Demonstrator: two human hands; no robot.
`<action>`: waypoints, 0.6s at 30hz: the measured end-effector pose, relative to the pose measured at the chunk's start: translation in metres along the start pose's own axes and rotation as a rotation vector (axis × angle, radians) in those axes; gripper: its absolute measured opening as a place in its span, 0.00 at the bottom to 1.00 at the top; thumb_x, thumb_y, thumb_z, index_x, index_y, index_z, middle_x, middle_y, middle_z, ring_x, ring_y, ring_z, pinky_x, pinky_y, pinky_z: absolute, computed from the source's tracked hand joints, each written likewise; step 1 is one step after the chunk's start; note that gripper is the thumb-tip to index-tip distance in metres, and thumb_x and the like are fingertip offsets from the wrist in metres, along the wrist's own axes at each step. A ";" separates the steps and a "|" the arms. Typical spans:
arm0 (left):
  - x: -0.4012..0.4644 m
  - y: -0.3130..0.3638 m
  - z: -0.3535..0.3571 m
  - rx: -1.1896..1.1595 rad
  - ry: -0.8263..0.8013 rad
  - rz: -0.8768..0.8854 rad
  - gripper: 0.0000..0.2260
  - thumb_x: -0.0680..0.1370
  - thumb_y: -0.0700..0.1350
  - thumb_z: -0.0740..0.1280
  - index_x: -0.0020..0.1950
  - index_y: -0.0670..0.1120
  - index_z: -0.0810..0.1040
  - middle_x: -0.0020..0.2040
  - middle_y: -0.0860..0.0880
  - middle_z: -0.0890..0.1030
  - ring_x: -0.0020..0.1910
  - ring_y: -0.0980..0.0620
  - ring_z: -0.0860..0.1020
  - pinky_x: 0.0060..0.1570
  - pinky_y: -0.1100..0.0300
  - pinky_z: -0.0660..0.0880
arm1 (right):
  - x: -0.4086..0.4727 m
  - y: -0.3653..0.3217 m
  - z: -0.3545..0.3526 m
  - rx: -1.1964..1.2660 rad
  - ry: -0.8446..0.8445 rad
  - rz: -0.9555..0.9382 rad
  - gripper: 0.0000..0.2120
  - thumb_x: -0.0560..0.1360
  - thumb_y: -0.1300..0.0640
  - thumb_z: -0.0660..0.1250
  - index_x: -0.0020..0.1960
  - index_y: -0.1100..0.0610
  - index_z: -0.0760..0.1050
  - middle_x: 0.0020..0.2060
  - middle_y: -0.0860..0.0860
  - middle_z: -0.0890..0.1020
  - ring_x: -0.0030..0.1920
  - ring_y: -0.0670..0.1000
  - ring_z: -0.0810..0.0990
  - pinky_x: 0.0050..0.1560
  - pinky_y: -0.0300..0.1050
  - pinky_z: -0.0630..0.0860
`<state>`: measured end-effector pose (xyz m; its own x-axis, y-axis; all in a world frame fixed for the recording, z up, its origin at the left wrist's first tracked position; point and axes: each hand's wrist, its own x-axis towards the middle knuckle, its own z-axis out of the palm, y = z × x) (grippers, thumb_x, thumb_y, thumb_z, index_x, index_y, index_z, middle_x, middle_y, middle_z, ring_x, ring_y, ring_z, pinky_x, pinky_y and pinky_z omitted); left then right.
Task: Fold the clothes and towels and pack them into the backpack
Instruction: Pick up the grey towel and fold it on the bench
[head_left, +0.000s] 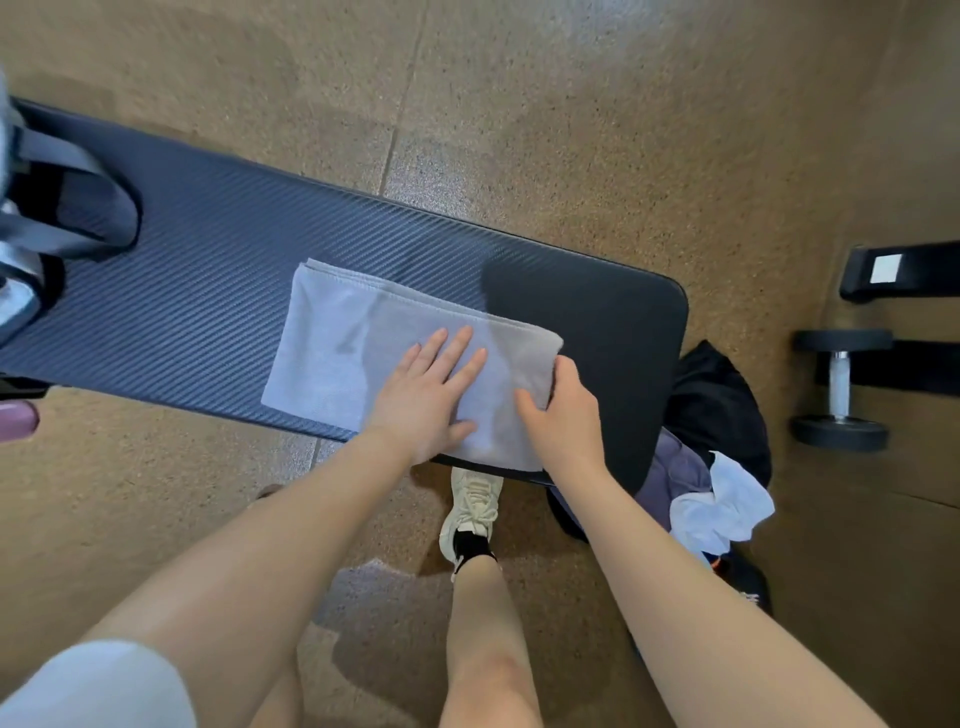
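Head view: right hand (563, 410) pinches towel (363, 343) edge near bench (623, 322) end.

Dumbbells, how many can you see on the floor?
1. The dumbbell lies on the floor at the right edge of the view, beside the end of the bench. More may sit outside the picture, past that edge.

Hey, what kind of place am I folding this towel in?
Most likely a gym: the towel lies on a padded workout bench, a dumbbell sits on the speckled rubber-like floor nearby.
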<state>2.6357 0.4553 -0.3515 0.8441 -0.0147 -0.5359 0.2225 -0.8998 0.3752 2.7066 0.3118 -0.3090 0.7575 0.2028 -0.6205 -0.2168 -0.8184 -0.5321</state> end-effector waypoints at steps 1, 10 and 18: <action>-0.002 0.003 -0.007 -0.297 0.003 -0.058 0.30 0.78 0.55 0.59 0.76 0.50 0.51 0.77 0.47 0.49 0.76 0.47 0.49 0.73 0.54 0.46 | -0.006 -0.012 0.001 0.000 -0.017 -0.073 0.17 0.74 0.58 0.65 0.62 0.57 0.69 0.54 0.54 0.79 0.53 0.55 0.78 0.50 0.50 0.74; -0.027 -0.028 -0.045 -1.212 0.192 -0.444 0.05 0.78 0.41 0.62 0.54 0.44 0.73 0.38 0.47 0.77 0.32 0.54 0.74 0.27 0.65 0.72 | -0.022 -0.071 0.050 -0.041 -0.312 -0.259 0.26 0.76 0.63 0.61 0.73 0.58 0.61 0.63 0.53 0.73 0.59 0.53 0.74 0.62 0.48 0.71; -0.014 -0.063 -0.035 -0.764 0.184 -0.300 0.24 0.75 0.42 0.66 0.70 0.44 0.64 0.59 0.43 0.78 0.57 0.45 0.76 0.53 0.60 0.69 | 0.009 -0.048 0.067 -0.791 -0.264 -0.569 0.49 0.70 0.34 0.63 0.77 0.54 0.40 0.76 0.50 0.40 0.76 0.52 0.39 0.74 0.50 0.39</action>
<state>2.6267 0.5272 -0.3413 0.7478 0.3088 -0.5877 0.6633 -0.3105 0.6809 2.6825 0.3889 -0.3282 0.4401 0.7084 -0.5518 0.6776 -0.6652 -0.3136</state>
